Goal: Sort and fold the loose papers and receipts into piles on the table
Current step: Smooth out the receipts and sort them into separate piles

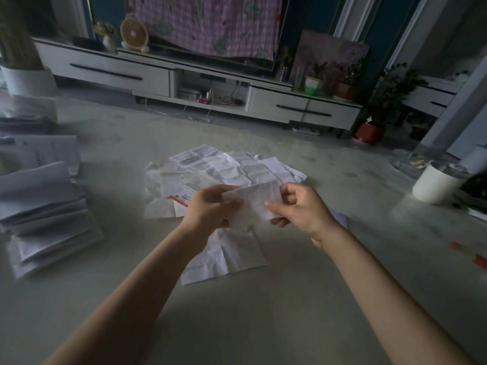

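Note:
A small white printed receipt is held up above the table between both hands. My left hand pinches its left edge and my right hand pinches its right edge. Beneath and behind them a loose heap of creased papers is spread over the middle of the pale table. One creased white sheet lies flat just in front of my hands. A pile of folded papers stands at the left of the table.
More stacked documents lie at the far left. A white cylindrical container and a glass dish stand at the right, with red-tipped pens near the right edge. A TV cabinet runs beyond the table.

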Demonstrator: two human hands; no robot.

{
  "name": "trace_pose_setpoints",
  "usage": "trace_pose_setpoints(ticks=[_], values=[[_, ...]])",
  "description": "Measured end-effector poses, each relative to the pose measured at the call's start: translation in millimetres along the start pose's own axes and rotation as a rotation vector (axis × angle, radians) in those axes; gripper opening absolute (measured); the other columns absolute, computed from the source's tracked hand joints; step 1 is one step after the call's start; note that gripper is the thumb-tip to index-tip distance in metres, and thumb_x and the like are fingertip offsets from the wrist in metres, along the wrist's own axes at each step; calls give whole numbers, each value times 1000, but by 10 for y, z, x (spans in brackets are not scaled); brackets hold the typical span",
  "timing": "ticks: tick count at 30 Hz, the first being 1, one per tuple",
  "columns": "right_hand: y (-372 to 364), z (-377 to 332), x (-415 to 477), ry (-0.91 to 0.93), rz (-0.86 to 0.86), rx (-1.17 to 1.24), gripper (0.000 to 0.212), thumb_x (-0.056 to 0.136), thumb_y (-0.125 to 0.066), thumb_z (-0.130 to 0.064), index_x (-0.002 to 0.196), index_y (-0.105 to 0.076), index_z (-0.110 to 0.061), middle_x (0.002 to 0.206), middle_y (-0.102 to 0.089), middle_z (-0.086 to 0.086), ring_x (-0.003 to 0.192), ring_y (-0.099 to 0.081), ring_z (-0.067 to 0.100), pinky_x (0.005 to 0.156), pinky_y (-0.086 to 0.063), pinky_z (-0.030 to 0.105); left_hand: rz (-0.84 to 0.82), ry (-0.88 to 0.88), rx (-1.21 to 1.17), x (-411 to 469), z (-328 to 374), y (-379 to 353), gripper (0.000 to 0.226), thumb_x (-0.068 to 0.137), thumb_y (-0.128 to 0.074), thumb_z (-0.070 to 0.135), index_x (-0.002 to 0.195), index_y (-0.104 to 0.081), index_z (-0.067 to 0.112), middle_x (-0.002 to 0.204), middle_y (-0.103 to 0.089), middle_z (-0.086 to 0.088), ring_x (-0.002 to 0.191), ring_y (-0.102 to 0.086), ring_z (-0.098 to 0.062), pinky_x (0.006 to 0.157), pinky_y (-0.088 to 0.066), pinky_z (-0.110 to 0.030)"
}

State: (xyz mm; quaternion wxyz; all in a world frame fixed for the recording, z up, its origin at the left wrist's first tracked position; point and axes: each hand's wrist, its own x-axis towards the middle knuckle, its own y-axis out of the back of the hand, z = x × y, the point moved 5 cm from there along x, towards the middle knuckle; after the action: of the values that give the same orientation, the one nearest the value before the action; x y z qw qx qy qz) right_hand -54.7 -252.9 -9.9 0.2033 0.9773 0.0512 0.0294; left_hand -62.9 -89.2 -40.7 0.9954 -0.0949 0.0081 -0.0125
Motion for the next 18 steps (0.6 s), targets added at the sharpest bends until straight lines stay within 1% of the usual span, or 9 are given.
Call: trace_pose_setpoints(ticks=[2, 4, 6, 7, 9, 10, 12, 14, 18], values=[[215, -32, 42, 22, 176, 43, 12, 87, -57, 4, 79, -52, -3, 63, -52, 11, 34, -52, 1, 38, -42, 13, -17, 44, -77, -16, 9, -16, 15, 84, -59, -4, 93, -63, 8, 84, -68, -13, 71, -68, -25, 67, -58, -35], [584, -9, 66, 17, 419, 138, 17, 88, -55, 4, 74, -53, -7, 61, -50, 8, 33, -50, -1, 38, -42, 11, -51, 90, -124, -20, 10, -44, 18, 81, -63, 0, 97, -62, 6, 91, -71, -16, 77, -70, -27, 70, -58, -35], [950, 143, 56, -23, 617, 128, 7, 89, -56, -1, 82, -56, -3, 61, -50, 7, 33, -50, -2, 38, -41, 11, -89, 114, -134, -36, 8, -79, 18, 82, -61, 0, 100, -61, 4, 95, -71, -17, 78, -71, -29, 68, -58, -34], [1099, 258, 32, -70, 689, 41, 5, 88, -58, -4, 84, -58, -1, 60, -51, 7, 35, -52, 1, 39, -42, 14, -108, 115, -132, -43, 2, -115, 17, 84, -58, -1, 101, -61, 3, 96, -71, -17, 77, -71, -29, 66, -58, -33], [1218, 560, -1, -217, 710, -295, 19, 84, -60, -13, 81, -60, 5, 64, -56, 16, 57, -62, 22, 52, -43, 24, -138, 108, -109, -56, -14, -148, 16, 88, -54, -1, 102, -60, 3, 95, -71, -16, 76, -71, -28, 65, -59, -34], [1216, 700, -33, -296, 680, -484, 23, 82, -61, -18, 84, -61, 5, 73, -60, 21, 73, -63, 32, 60, -42, 28, -150, 100, -102, -66, -20, -164, 15, 89, -53, -1, 101, -61, 3, 93, -72, -15, 77, -71, -29, 66, -59, -34], [1133, 855, -95, -380, 634, -726, 29, 82, -60, -24, 98, -61, 0, 104, -61, 24, 99, -58, 38, 74, -43, 34, -162, 88, -99, -67, -26, -159, 14, 89, -52, 0, 99, -61, 4, 91, -72, -14, 77, -71, -29, 66, -59, -35], [1076, 850, -130, -351, 651, -823, 38, 84, -59, -24, 112, -53, 0, 119, -51, 25, 111, -49, 39, 85, -42, 39, -158, 92, -94, -65, -27, -156, 14, 89, -52, -1, 98, -62, 5, 90, -73, -13, 78, -71, -29, 67, -59, -35], [986, 690, -59, -141, 642, -977, 34, 85, -58, -17, 117, -55, -6, 121, -47, 20, 116, -42, 36, 93, -31, 38, -137, 107, -81, -64, -30, -147, 14, 88, -52, -1, 97, -62, 5, 91, -73, -14, 77, -71, -28, 68, -59, -34]])
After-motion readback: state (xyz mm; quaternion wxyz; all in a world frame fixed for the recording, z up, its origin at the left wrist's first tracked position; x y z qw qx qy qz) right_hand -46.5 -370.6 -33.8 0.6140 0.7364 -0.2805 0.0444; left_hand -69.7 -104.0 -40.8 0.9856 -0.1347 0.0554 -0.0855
